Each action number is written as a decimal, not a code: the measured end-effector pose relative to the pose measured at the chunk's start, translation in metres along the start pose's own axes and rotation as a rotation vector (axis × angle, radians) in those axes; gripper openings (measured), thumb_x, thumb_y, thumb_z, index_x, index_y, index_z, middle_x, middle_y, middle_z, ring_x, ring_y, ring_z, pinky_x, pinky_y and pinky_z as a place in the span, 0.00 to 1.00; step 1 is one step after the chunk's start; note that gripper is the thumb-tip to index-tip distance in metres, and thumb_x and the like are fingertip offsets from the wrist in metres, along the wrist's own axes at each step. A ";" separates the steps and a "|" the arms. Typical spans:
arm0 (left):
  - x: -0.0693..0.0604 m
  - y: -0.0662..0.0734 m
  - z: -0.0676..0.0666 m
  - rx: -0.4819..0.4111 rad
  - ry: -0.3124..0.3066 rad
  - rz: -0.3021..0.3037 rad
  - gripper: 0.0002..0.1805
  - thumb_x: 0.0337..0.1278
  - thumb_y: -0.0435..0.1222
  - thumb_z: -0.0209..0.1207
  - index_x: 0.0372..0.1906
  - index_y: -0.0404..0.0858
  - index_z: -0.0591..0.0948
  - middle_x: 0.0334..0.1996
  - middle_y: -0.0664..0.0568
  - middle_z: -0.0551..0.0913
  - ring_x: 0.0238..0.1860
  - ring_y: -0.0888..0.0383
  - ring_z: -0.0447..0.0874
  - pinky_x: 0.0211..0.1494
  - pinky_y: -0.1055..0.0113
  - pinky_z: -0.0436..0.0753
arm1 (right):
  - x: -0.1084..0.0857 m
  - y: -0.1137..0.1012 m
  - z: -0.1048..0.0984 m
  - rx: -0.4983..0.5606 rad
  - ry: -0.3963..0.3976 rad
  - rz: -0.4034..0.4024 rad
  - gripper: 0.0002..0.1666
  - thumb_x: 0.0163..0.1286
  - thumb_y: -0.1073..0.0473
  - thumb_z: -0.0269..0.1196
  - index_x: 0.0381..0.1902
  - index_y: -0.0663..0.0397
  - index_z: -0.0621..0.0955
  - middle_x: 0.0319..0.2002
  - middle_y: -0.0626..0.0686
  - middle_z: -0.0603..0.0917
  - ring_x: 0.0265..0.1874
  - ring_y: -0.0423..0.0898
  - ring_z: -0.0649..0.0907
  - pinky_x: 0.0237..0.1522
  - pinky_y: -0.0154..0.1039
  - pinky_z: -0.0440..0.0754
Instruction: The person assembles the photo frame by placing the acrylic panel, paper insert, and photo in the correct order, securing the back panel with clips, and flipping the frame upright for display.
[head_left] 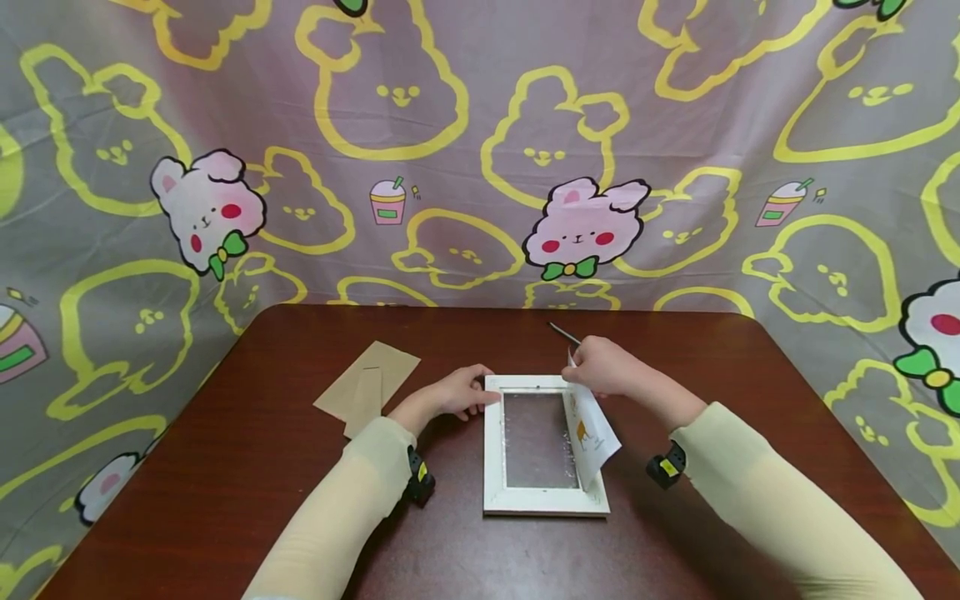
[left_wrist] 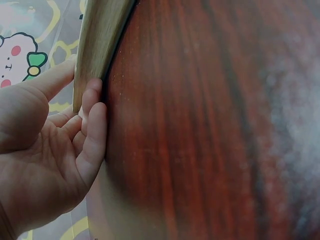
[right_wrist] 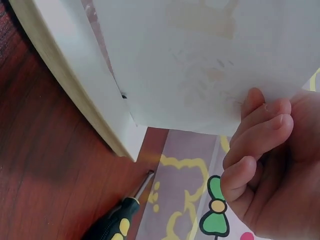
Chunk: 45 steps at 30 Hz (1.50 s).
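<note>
Paper [head_left: 597, 440] pinched in right hand [head_left: 607, 367], tilted over right side of white frame [head_left: 494, 458], on table's [head_left: 750, 383] near middle, with left hand [head_left: 459, 392] clamped on far part of frame's left edge.

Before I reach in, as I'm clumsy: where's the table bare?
Bare table lies between board and screwdriver, beyond the left hand, and in front of the frame, between the sleeves. Crowded: the frame's far right corner: right hand, sheet, screwdriver.
</note>
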<state>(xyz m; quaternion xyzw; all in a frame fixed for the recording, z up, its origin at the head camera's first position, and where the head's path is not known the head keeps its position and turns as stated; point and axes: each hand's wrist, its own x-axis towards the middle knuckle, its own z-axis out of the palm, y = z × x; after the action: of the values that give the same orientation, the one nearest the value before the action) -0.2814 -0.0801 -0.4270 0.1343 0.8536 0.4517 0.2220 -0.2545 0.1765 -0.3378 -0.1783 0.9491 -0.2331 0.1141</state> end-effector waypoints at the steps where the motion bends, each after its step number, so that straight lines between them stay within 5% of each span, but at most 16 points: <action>1: 0.000 0.000 0.000 0.000 -0.002 0.000 0.23 0.65 0.40 0.61 0.60 0.36 0.70 0.25 0.48 0.76 0.24 0.56 0.73 0.27 0.64 0.76 | 0.000 -0.001 0.001 -0.004 -0.004 0.003 0.30 0.68 0.60 0.61 0.06 0.49 0.65 0.05 0.44 0.64 0.07 0.40 0.68 0.19 0.35 0.64; 17: 0.000 0.000 0.000 0.002 -0.006 0.003 0.24 0.65 0.41 0.61 0.61 0.35 0.70 0.25 0.48 0.76 0.25 0.56 0.72 0.26 0.65 0.75 | 0.007 -0.009 0.016 -0.022 -0.009 -0.026 0.30 0.67 0.60 0.59 0.05 0.48 0.64 0.05 0.43 0.66 0.07 0.39 0.69 0.21 0.35 0.69; 45: -0.001 0.001 0.000 -0.004 -0.008 0.009 0.21 0.66 0.39 0.60 0.59 0.36 0.71 0.24 0.50 0.76 0.24 0.57 0.72 0.25 0.66 0.75 | 0.008 0.004 0.051 0.126 -0.006 0.039 0.30 0.74 0.51 0.58 0.09 0.50 0.70 0.06 0.46 0.66 0.07 0.41 0.64 0.15 0.35 0.58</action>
<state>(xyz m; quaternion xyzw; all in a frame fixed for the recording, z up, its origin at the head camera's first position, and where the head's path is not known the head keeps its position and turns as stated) -0.2808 -0.0800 -0.4262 0.1395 0.8511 0.4540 0.2237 -0.2479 0.1564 -0.3846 -0.1531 0.9354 -0.2898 0.1324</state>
